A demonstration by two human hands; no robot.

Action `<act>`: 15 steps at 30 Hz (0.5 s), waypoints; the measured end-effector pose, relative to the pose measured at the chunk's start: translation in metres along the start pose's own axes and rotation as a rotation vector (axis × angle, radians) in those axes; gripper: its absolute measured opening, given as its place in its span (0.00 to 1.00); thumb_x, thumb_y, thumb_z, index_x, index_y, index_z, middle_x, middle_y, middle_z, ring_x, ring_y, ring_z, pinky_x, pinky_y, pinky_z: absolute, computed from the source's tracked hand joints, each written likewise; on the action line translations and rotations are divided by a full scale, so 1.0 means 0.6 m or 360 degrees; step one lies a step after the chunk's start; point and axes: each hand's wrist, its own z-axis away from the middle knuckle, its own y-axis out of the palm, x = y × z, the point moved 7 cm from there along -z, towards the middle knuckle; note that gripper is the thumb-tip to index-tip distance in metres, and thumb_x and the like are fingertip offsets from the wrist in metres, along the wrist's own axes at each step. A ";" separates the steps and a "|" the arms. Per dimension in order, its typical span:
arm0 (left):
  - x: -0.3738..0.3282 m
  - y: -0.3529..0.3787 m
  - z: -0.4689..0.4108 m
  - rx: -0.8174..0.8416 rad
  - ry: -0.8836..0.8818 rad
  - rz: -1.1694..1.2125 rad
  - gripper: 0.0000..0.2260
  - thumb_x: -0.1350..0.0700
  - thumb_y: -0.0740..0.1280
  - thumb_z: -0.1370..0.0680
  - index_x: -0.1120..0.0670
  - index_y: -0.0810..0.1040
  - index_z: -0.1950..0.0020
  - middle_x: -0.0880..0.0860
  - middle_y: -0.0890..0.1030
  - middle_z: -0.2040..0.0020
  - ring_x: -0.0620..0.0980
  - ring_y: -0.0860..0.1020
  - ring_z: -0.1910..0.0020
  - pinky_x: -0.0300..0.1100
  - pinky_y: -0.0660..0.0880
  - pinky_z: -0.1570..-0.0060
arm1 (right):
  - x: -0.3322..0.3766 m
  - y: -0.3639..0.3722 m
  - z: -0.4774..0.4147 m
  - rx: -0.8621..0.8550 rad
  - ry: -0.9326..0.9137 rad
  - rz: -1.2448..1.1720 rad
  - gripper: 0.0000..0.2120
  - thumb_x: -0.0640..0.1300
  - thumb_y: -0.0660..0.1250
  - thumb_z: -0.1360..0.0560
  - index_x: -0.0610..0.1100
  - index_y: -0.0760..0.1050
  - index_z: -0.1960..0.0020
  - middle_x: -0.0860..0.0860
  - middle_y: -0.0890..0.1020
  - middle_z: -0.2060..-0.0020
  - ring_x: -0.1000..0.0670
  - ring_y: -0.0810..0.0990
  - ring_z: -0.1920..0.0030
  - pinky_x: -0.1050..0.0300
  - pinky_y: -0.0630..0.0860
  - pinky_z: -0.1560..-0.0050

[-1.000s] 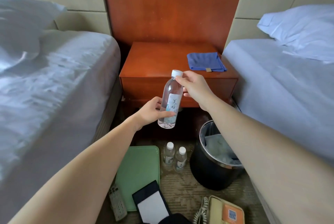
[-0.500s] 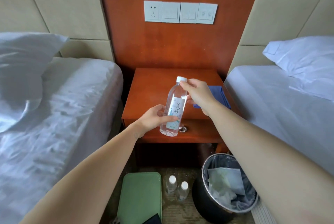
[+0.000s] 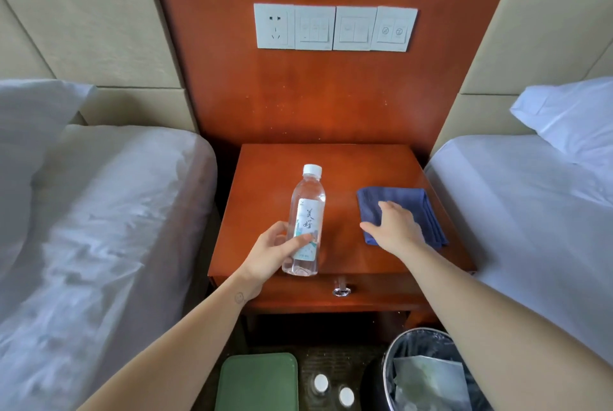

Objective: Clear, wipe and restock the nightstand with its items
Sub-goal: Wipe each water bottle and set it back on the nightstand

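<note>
The right hand (image 3: 396, 228) hid part of the blue cloth (image 3: 398, 195); the green tray (image 3: 257, 380) and the bin (image 3: 373, 384) were cut off below

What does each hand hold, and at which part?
Left hand grips the water bottle at its lower label; right hand rests flat on the blue cloth.

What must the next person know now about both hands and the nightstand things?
Left hand grips the water bottle low, upright, at the front edge of the nightstand; set down or not, unclear.
Right hand lies open on the folded blue cloth on the top.
Done: top cleared.
To do: the green tray and two small bottles are on the floor.
</note>
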 end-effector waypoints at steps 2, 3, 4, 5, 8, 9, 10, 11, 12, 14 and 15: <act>-0.001 0.003 -0.009 -0.0013 0.0006 0.0081 0.14 0.52 0.70 0.23 0.57 0.75 0.42 0.58 0.84 0.48 0.54 0.84 0.53 0.44 0.80 0.54 | -0.020 0.017 0.002 -0.0030 0.0006 0.0211 0.33 0.62 0.62 0.23 0.44 0.62 0.25 0.47 0.67 0.27 0.43 0.66 0.28 0.46 0.70 0.34; -0.002 0.005 -0.012 -0.0016 0.0004 0.0128 0.14 0.53 0.70 0.23 0.59 0.75 0.42 0.58 0.84 0.48 0.54 0.84 0.54 0.42 0.80 0.58 | -0.022 0.018 0.004 -0.0132 -0.0040 0.0291 0.30 0.61 0.61 0.22 0.44 0.66 0.27 0.47 0.71 0.30 0.44 0.69 0.30 0.48 0.71 0.37; -0.005 0.007 -0.015 -0.0013 0.0000 0.0168 0.15 0.54 0.70 0.23 0.60 0.74 0.42 0.58 0.84 0.48 0.53 0.85 0.54 0.41 0.79 0.60 | -0.020 0.014 0.006 -0.0257 -0.0101 0.0326 0.26 0.60 0.61 0.21 0.44 0.71 0.31 0.46 0.76 0.35 0.44 0.72 0.35 0.51 0.73 0.43; -0.007 0.010 -0.018 -0.0002 0.0000 0.0193 0.15 0.54 0.70 0.23 0.60 0.73 0.41 0.59 0.83 0.48 0.53 0.84 0.55 0.41 0.79 0.61 | -0.018 0.009 0.008 -0.0347 -0.0139 0.0312 0.21 0.56 0.62 0.21 0.44 0.74 0.35 0.46 0.78 0.41 0.45 0.74 0.39 0.53 0.74 0.50; -0.011 0.020 -0.021 0.0046 -0.0017 0.0234 0.15 0.53 0.69 0.23 0.59 0.73 0.40 0.59 0.83 0.47 0.55 0.84 0.54 0.43 0.80 0.60 | -0.010 -0.007 0.010 -0.0455 -0.0096 0.0107 0.09 0.48 0.64 0.21 0.42 0.78 0.48 0.46 0.80 0.54 0.45 0.77 0.50 0.57 0.70 0.63; -0.011 0.023 -0.022 0.0053 -0.0020 0.0252 0.15 0.53 0.69 0.22 0.59 0.73 0.40 0.58 0.83 0.47 0.55 0.84 0.54 0.43 0.80 0.60 | -0.014 -0.011 0.008 -0.0456 -0.0016 -0.0067 0.08 0.47 0.64 0.21 0.43 0.77 0.53 0.46 0.80 0.59 0.44 0.78 0.55 0.57 0.68 0.66; -0.012 0.026 -0.023 0.0058 -0.0026 0.0272 0.15 0.53 0.68 0.22 0.59 0.73 0.40 0.58 0.83 0.47 0.54 0.84 0.54 0.44 0.79 0.60 | -0.022 -0.014 0.006 -0.0450 0.0088 -0.0325 0.09 0.46 0.64 0.21 0.43 0.75 0.58 0.47 0.78 0.64 0.44 0.77 0.59 0.57 0.66 0.68; -0.014 0.028 -0.023 0.0055 -0.0027 0.0282 0.15 0.53 0.68 0.22 0.59 0.73 0.40 0.58 0.83 0.47 0.52 0.84 0.55 0.45 0.80 0.59 | -0.030 -0.018 0.006 -0.0444 0.0190 -0.0651 0.12 0.45 0.63 0.20 0.42 0.74 0.60 0.48 0.76 0.68 0.43 0.77 0.60 0.56 0.66 0.67; -0.016 0.029 -0.024 0.0047 -0.0031 0.0286 0.15 0.52 0.68 0.22 0.59 0.73 0.40 0.58 0.83 0.48 0.52 0.84 0.55 0.46 0.80 0.57 | -0.035 -0.022 0.009 -0.0440 0.0283 -0.0974 0.13 0.45 0.63 0.20 0.40 0.75 0.61 0.49 0.76 0.69 0.43 0.77 0.60 0.56 0.67 0.65; -0.019 0.030 -0.027 0.0026 -0.0037 0.0292 0.15 0.51 0.68 0.22 0.57 0.73 0.39 0.55 0.83 0.49 0.51 0.83 0.54 0.50 0.81 0.52 | -0.031 -0.030 0.017 -0.0432 0.0380 -0.1521 0.12 0.45 0.63 0.20 0.39 0.77 0.58 0.48 0.77 0.66 0.45 0.77 0.57 0.56 0.70 0.58; -0.021 0.031 -0.028 0.0017 -0.0040 0.0301 0.15 0.51 0.67 0.21 0.56 0.73 0.39 0.54 0.83 0.48 0.51 0.83 0.53 0.51 0.80 0.50 | -0.024 -0.032 0.022 -0.0405 0.0419 -0.1742 0.11 0.45 0.63 0.20 0.39 0.77 0.56 0.47 0.78 0.64 0.46 0.77 0.57 0.56 0.71 0.57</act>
